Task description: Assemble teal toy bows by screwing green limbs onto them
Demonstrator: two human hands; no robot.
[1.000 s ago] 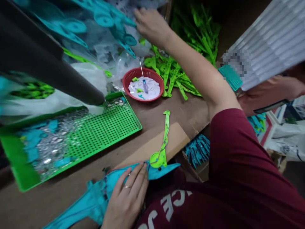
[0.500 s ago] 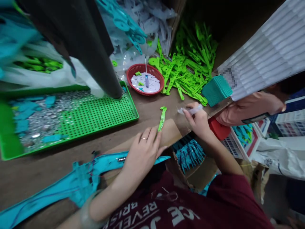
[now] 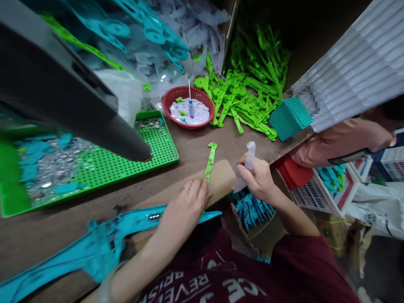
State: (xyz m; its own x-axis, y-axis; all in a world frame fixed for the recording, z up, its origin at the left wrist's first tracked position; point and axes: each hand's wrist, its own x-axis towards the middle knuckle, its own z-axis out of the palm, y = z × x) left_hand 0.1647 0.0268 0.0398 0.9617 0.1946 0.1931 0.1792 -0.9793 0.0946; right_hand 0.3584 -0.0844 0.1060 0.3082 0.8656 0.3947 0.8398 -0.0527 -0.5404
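Observation:
My left hand [image 3: 189, 198] is closed over the lower end of a narrow green plastic part [image 3: 210, 160], whose hooked top points away from me on the cardboard at the table edge. Under my left wrist lies a long blue plastic piece [image 3: 132, 221] with wires and a small spring. My right hand [image 3: 259, 176] pinches a translucent whitish plastic piece [image 3: 250, 156], held upright to the right of the green part. The lower end of that piece hangs near the cardboard's corner.
A red basket [image 3: 166, 103] holds white pieces and a screwdriver. Left is a green tray [image 3: 158, 162] of metal bits, partly behind a dark post [image 3: 94, 113]. Green parts [image 3: 236, 97] pile up beyond. A box of blue parts [image 3: 254, 210] sits below; a person's arm [image 3: 341, 141] is at right.
My right hand has turned the translucent piece from lying sideways to upright and moved it slightly toward me. The dark post appears lower and further left. My left hand stays on the green part.

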